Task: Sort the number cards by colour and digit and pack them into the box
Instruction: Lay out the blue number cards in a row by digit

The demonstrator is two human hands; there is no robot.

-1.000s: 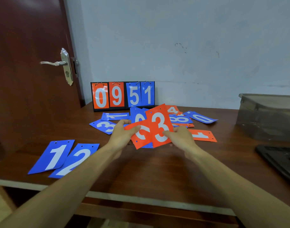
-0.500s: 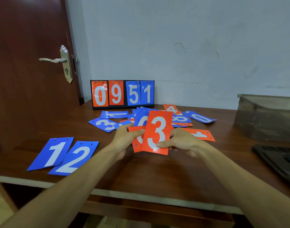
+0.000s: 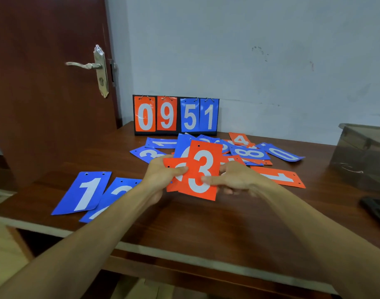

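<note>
My right hand (image 3: pixel 232 180) pinches an orange 3 card (image 3: pixel 203 169), held nearly upright above the table. My left hand (image 3: pixel 163 175) grips a second orange card (image 3: pixel 174 169) and a blue card (image 3: pixel 183 147) fanned behind the 3; their digits are mostly hidden. A loose pile of blue and orange number cards (image 3: pixel 249 153) lies behind my hands. A blue 1 card (image 3: pixel 85 193) and a blue 2 card (image 3: pixel 118 190) lie side by side at the front left. The translucent grey box (image 3: pixel 361 156) stands at the right edge.
A black scoreboard stand (image 3: pixel 176 115) showing 0 9 5 1 leans on the wall at the back. An orange 1 card (image 3: pixel 279 176) lies right of my hands. A dark lid or tray (image 3: pixel 376 208) sits at the front right. A brown door (image 3: pixel 44 83) is at the left.
The orange 3 card has turned from tilted to nearly upright and dropped slightly toward me. Both hands have closed in on the fanned cards.
</note>
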